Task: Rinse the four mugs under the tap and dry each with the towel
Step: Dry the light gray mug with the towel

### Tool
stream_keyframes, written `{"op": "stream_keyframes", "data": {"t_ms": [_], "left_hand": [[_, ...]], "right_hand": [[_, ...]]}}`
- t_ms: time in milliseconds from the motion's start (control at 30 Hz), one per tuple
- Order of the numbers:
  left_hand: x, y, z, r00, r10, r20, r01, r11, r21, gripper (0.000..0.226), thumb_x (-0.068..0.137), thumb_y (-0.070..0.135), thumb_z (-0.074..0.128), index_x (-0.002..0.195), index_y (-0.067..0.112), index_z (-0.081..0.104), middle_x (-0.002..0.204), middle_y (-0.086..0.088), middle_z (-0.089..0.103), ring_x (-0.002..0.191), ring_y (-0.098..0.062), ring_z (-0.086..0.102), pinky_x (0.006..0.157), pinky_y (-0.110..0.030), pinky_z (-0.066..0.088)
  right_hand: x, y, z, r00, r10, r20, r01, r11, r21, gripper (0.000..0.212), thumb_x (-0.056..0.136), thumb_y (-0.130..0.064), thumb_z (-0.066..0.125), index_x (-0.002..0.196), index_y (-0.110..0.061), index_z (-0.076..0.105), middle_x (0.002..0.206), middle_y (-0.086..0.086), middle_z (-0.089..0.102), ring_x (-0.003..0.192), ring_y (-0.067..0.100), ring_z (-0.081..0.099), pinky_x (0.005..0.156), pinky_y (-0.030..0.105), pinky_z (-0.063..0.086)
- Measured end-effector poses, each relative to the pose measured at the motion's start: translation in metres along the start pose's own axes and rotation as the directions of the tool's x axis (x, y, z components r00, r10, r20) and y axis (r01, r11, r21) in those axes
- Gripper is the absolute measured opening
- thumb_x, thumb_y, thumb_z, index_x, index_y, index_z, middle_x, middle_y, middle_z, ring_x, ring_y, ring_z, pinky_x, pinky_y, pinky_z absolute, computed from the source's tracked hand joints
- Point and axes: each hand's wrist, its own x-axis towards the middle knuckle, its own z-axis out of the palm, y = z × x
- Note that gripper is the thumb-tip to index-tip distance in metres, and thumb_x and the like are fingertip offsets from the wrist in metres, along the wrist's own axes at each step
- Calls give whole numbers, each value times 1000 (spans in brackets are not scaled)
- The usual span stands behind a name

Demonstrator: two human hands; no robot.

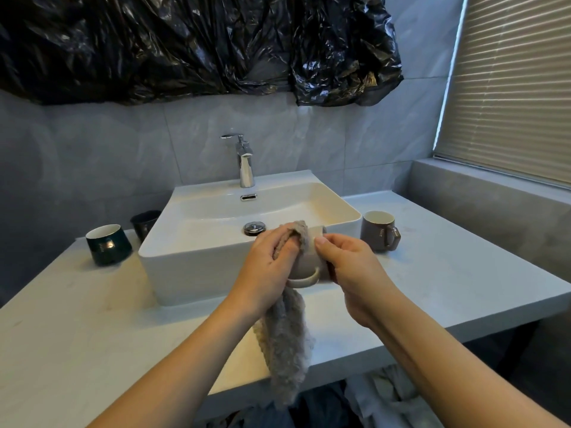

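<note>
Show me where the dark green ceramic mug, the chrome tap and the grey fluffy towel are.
dark green ceramic mug (108,247), head view, on its outer wall.
chrome tap (246,168), head view, on its upright body.
grey fluffy towel (285,344), head view, on its hanging part.

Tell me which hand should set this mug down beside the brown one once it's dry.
Probably the right hand: it already grips the pale mug, and the brown mug stands on its side of the sink. The left hand holds the towel.

The black mug (144,223) is half hidden behind the sink (197,267). The white mug (306,267) is mostly covered by 2 hands and the towel (285,344); its mouth cannot be seen. The green mug (108,244) has lettering too small to read.
</note>
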Motion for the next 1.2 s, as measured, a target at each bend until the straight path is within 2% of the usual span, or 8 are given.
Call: {"op": "stream_keyframes", "data": {"t_ms": [100,333,467,567,667,833,933,1200], "left_hand": [[-2,7,3,989,-142,-34,130,962,-239,23,104,28,46,106,32,69,99,12,74,92,-4,68,83,-25,51],[-2,0,15,934,-358,13,324,829,-455,36,101,49,42,104,28,72,101,-19,71,89,-36,68,80,-55,51],[0,-10,17,986,-168,-6,163,963,-213,36,98,54,40,123,41,63,126,2,61,113,-3,60,102,-27,48],[4,-9,16,997,-67,39,68,997,-43,41,104,48,33,141,38,50,133,10,48,120,15,43,93,1,32],[17,-5,11,995,-49,86,53,998,-40,37,104,51,34,133,42,55,128,8,57,121,0,53,106,-25,41],[39,12,-11,903,-389,181,427,855,-294,47,95,55,50,109,16,72,101,-17,74,89,-32,72,79,-44,57],[41,15,-10,914,-395,90,404,870,-282,53,89,57,51,102,11,73,99,-23,72,90,-40,70,80,-53,59],[31,16,-8,988,-143,65,137,986,90,33,103,50,34,107,36,63,104,14,67,100,-5,62,97,-40,48]], "right_hand": [[-2,-1,0,989,-70,133,87,988,-127,26,105,-13,44,103,-12,69,94,12,76,83,17,72,90,36,52],[0,0,-7,949,-125,290,229,906,-356,34,103,-1,39,109,-23,64,99,9,76,90,9,71,85,19,52],[2,0,-7,970,-148,193,216,889,-404,30,102,0,38,107,-12,64,90,3,74,76,7,72,79,21,53],[6,2,-4,977,-165,135,207,881,-424,25,101,-1,38,105,-8,62,89,8,72,71,17,74,78,33,58],[9,2,-3,972,-204,121,237,864,-445,22,100,-1,39,102,-5,61,87,10,71,68,15,73,76,39,59],[4,-1,-4,944,-286,166,330,855,-400,26,100,5,43,110,-4,65,97,11,69,77,13,67,63,14,50],[9,3,-3,945,-275,178,327,830,-452,22,101,-2,46,112,-12,62,100,5,69,85,14,64,71,19,50],[19,10,-3,936,-292,194,351,791,-502,17,96,-21,50,98,-5,54,87,14,63,81,32,56,74,50,48]]}}
